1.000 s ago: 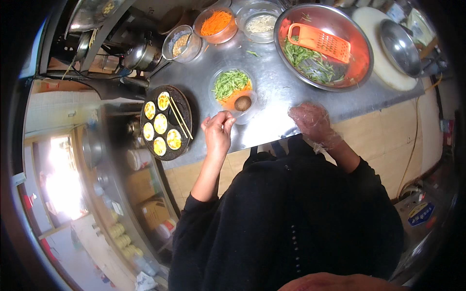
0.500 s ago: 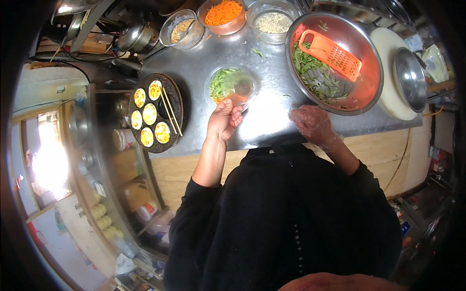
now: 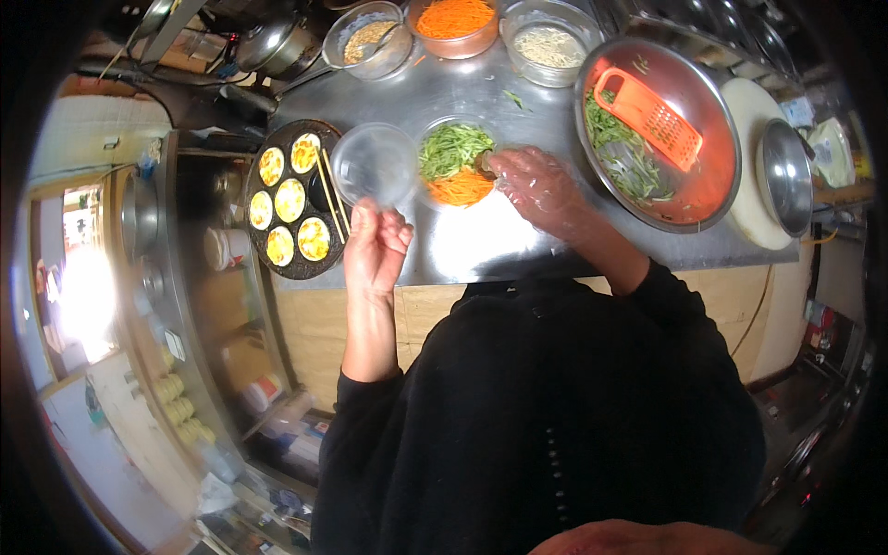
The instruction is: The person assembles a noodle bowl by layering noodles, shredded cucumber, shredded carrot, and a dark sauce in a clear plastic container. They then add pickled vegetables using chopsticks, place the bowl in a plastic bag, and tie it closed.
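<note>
My left hand (image 3: pixel 374 242) pinches the edge of a round clear plastic lid (image 3: pixel 370 153), held up beside the pan. Right of it, a round clear container (image 3: pixel 450 121) stands on the metal table. Shredded green vegetable (image 3: pixel 455 149), looking like cucumber, fills its far part and carrot shreds (image 3: pixel 460 190) its near part. My right hand (image 3: pixel 539 190), in a thin clear plastic glove, is at the container's right side with fingers drawn together. Its fingertips cover that side, next to something dark and small, so what they grip is hidden.
At left, chopsticks (image 3: pixel 331 196) lie across a dark round pan (image 3: pixel 302 242) with several egg rounds. A large steel bowl (image 3: pixel 717 120) holds green shreds and an orange grater (image 3: pixel 652 116). Behind stand bowls of chopped nuts (image 3: pixel 368 43), carrot shreds (image 3: pixel 455 18) and pale shreds (image 3: pixel 550 46).
My left hand has lifted the lid off the container and carried it left. My right hand has moved left and away from me, from the table's near edge to the container.
</note>
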### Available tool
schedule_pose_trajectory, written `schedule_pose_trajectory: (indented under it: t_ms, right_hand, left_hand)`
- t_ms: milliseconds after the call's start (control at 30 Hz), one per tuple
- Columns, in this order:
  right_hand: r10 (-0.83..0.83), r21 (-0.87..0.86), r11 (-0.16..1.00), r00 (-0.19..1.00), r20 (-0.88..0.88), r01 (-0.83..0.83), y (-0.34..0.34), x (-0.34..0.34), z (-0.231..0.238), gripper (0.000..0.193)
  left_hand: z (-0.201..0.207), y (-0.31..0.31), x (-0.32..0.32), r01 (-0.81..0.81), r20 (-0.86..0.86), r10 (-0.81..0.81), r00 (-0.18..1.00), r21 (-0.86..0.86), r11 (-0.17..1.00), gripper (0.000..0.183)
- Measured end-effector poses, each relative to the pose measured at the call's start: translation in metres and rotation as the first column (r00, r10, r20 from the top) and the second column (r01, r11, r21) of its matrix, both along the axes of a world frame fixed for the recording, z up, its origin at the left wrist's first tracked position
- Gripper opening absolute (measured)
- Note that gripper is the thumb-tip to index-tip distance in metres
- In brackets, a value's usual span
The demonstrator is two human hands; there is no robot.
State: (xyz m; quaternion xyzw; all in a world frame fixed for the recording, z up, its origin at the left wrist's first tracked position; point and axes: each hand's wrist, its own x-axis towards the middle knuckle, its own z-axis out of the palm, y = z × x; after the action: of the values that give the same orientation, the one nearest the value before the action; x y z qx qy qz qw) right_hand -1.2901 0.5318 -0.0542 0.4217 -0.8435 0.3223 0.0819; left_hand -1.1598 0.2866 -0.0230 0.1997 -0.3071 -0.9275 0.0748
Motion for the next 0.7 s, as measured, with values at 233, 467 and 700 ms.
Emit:
schedule_pose_trajectory:
  t_ms: [233, 467, 700]
  right_hand:
    - [0.022, -0.112, 0.994, 1.0, -0.006, -0.023, -0.014, 0.005, -0.002, 0.026]
    - [0.25, -0.225, 0.931, 0.951, -0.184, -0.289, -0.027, 0.037, 0.025, 0.021]
    - [0.65, -0.324, 0.749, 0.736, 0.189, -0.578, -0.097, 0.083, 0.015, 0.014]
  left_hand:
    - [-0.003, 0.013, 0.054, 0.009, 0.006, 0.184, 0.983, -1.0, -0.013, 0.009]
    - [-0.001, 0.003, 0.119, -0.046, -0.117, 0.231, 0.966, -0.956, -0.291, 0.004]
    - [0.004, 0.03, 0.234, 0.294, -0.058, 0.577, 0.815, -0.816, -0.497, 0.018]
